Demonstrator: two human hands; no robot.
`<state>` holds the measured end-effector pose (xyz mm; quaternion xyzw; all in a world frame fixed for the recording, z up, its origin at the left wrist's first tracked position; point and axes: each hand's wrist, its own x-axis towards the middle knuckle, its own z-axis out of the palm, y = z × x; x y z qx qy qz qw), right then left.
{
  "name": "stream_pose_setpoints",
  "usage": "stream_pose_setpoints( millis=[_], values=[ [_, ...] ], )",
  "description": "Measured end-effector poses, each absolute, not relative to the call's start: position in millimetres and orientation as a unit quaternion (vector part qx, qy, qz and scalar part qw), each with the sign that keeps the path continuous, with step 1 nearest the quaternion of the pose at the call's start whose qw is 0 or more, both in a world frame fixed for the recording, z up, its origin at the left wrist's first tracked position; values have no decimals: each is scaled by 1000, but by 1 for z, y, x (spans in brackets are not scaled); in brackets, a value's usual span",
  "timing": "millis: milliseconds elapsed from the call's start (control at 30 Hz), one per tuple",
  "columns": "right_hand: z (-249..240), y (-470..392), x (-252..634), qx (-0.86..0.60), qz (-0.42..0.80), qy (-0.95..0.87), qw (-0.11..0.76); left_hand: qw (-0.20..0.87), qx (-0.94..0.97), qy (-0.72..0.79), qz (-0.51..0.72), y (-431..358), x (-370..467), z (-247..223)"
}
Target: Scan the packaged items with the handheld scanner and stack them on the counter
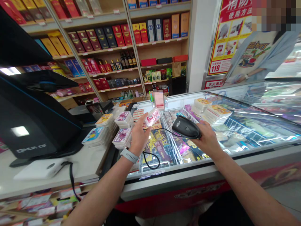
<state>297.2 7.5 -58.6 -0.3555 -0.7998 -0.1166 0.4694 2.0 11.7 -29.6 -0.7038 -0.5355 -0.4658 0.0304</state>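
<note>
My left hand (pixel 139 135), with a grey watch band at the wrist, holds a small clear pack with pink and white print (pixel 152 118) above the freezer's glass top. In my right hand (pixel 208 138) is a black barcode scanner (pixel 187 127), its head pointing left toward the pack. A black cable (pixel 150 166) runs from the scanner and loops over the glass. Left of my left hand stand stacks of flat packs with purple labels (pixel 122 136). More stacked packs with orange labels (pixel 217 111) sit on the glass beyond my right hand.
The chest freezer (pixel 174 174) holds wire baskets of frozen packs. A black checkout terminal (pixel 35 125) stands on the white counter at left, near a white box (pixel 39 168) and stacks with blue labels (pixel 94 136). Shelves of boxed bottles (pixel 101 37) line the back. A person (pixel 256 59) stands across the freezer.
</note>
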Motion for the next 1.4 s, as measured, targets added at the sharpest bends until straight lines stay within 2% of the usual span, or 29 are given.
stream_pose_setpoints(
  millis=[133,267,400,600,900,1133,1400],
  values=[
    [-59,7,296,-365,-120,-796,468,53,-714,-566,-409,-10,-32,1],
    [-59,6,296,-368,-122,-801,457,208,-716,-594,-303,-42,-79,24],
    [-59,7,297,-368,-126,-804,450,291,-736,-586,-174,-67,-112,25],
    [-61,8,298,-367,-130,-801,456,338,-752,-566,-29,-77,-116,15],
    [-58,5,297,-371,-113,-798,462,308,-806,-506,16,-73,-105,4],
    [-53,-1,292,-370,-98,-804,454,304,-805,-502,-84,-62,-80,-4],
    [-51,-3,288,-373,-95,-800,461,123,-848,-498,-132,12,11,-39]
  ],
)
